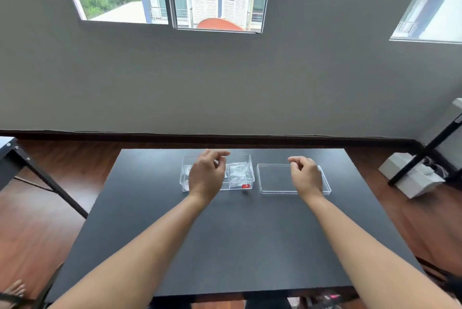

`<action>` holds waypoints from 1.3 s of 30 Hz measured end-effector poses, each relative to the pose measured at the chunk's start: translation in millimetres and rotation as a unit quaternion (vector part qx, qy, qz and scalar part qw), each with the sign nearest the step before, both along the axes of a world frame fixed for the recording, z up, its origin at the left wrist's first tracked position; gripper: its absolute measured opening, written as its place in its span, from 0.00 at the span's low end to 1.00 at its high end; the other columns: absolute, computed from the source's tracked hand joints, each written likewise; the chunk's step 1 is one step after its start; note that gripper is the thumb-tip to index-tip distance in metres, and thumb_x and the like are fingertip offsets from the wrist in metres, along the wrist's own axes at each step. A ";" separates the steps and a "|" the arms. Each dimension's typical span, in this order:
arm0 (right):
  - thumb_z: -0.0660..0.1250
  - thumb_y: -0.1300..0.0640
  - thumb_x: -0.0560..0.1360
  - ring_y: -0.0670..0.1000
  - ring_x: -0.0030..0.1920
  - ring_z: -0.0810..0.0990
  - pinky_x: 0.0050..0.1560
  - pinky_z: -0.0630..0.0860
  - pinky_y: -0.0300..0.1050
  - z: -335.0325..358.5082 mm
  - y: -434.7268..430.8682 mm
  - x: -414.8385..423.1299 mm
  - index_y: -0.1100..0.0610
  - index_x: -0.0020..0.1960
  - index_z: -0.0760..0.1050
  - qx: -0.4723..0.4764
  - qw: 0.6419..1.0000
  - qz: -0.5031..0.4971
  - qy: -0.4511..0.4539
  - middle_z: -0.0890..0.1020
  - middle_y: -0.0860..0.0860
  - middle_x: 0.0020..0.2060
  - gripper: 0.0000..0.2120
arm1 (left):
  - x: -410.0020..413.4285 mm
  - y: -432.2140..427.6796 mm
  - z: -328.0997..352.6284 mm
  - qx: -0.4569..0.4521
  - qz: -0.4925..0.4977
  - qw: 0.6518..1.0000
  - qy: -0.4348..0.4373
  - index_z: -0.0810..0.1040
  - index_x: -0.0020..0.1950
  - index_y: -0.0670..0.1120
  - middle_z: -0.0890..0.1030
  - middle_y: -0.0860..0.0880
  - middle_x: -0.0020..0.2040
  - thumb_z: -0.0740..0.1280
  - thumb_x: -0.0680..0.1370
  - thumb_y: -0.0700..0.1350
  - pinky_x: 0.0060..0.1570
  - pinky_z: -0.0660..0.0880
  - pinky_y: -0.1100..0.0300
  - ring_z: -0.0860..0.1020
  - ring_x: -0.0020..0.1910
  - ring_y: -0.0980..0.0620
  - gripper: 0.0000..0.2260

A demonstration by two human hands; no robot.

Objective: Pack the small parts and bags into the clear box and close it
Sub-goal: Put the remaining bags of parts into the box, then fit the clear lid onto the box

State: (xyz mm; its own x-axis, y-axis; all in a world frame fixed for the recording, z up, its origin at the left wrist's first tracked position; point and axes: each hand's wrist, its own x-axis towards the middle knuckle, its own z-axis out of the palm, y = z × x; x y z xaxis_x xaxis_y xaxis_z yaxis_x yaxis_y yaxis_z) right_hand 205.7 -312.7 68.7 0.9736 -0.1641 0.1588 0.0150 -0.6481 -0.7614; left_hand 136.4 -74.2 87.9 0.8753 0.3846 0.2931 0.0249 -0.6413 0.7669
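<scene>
A clear box [246,158] stands open at the far middle of the black table [225,233]. Inside it lie small clear bags [237,171], and a red label [245,186] shows at its front right corner. My left hand [206,175] hovers over the box's left half with fingers loosely curled and nothing in them, hiding part of the contents. The clear lid [275,178] lies flat on the table right of the box. My right hand [306,175] hangs above the lid's right part, fingers curled, holding nothing.
A grey wall with windows rises behind the table. A black metal table leg [37,173] stands at the left over the wooden floor. At the right, a black frame [425,153] and white boxes [412,176] sit on the floor.
</scene>
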 end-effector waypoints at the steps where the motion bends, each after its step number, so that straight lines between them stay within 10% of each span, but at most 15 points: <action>1: 0.61 0.63 0.77 0.59 0.56 0.78 0.58 0.73 0.49 -2.1 -10.9 -1.3 0.57 0.54 0.81 -0.002 1.000 -0.016 0.005 0.81 0.58 0.52 0.12 | -2.0 -15.2 -0.9 -0.010 -0.035 0.999 0.003 0.84 0.51 0.53 0.82 0.52 0.47 0.66 0.78 0.43 0.42 0.76 0.58 0.78 0.37 0.54 0.08; 8: 0.64 0.57 0.75 0.61 0.61 0.73 0.64 0.69 0.53 -17.1 -69.5 -8.6 0.54 0.58 0.78 -0.049 0.991 -0.111 0.062 0.77 0.59 0.57 0.13 | -4.2 -97.1 -28.5 -0.005 -0.154 0.970 0.189 0.73 0.69 0.51 0.78 0.49 0.62 0.66 0.77 0.49 0.63 0.74 0.52 0.78 0.58 0.52 0.20; 15: 0.62 0.44 0.77 0.56 0.76 0.59 0.73 0.58 0.57 -35.3 -95.5 -9.9 0.58 0.76 0.56 -0.062 0.978 -0.042 0.195 0.63 0.56 0.75 0.34 | -0.7 -136.8 -45.2 -0.041 -0.131 0.946 0.293 0.49 0.80 0.42 0.51 0.43 0.81 0.67 0.77 0.50 0.76 0.53 0.51 0.50 0.80 0.46 0.38; 33: 0.64 0.59 0.77 0.58 0.66 0.72 0.66 0.68 0.50 -38.6 -90.8 -40.4 0.62 0.72 0.65 0.104 0.986 -0.109 0.070 0.70 0.59 0.70 0.24 | -7.8 -148.7 -32.4 -0.157 -0.072 0.969 0.174 0.64 0.76 0.44 0.69 0.46 0.74 0.65 0.78 0.45 0.73 0.64 0.50 0.68 0.73 0.48 0.27; 39: 0.64 0.61 0.78 0.57 0.65 0.73 0.66 0.69 0.49 -16.8 -61.6 -44.1 0.64 0.70 0.67 0.141 0.982 -0.126 -0.008 0.71 0.59 0.68 0.22 | -6.3 -125.7 -4.0 -0.216 -0.005 0.975 0.046 0.75 0.68 0.43 0.75 0.48 0.65 0.67 0.77 0.41 0.63 0.72 0.59 0.78 0.55 0.51 0.19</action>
